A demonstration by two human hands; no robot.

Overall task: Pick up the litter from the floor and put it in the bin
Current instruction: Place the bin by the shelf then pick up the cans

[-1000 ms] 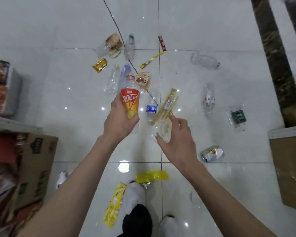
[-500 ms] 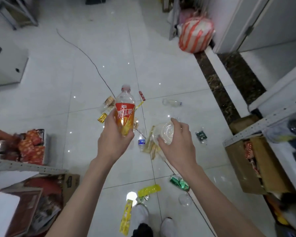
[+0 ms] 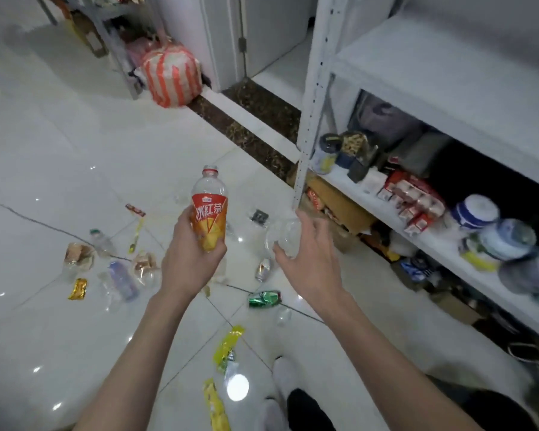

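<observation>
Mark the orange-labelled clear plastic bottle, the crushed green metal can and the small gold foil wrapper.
orange-labelled clear plastic bottle (image 3: 208, 217): head view, label middle.
crushed green metal can (image 3: 264, 298): head view, side wall.
small gold foil wrapper (image 3: 78, 289): head view, centre.

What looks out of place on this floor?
Litter is strewn over the floor tiles: a green can, a gold wrapper, a yellow wrapper and a bluish bottle lying on its side. No bin shows.

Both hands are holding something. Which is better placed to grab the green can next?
Probably the right hand: the green can lies on the floor nearer its wrist, and it holds only a clear bottle, fingers partly spread. The left hand is wrapped around the orange bottle.
</observation>
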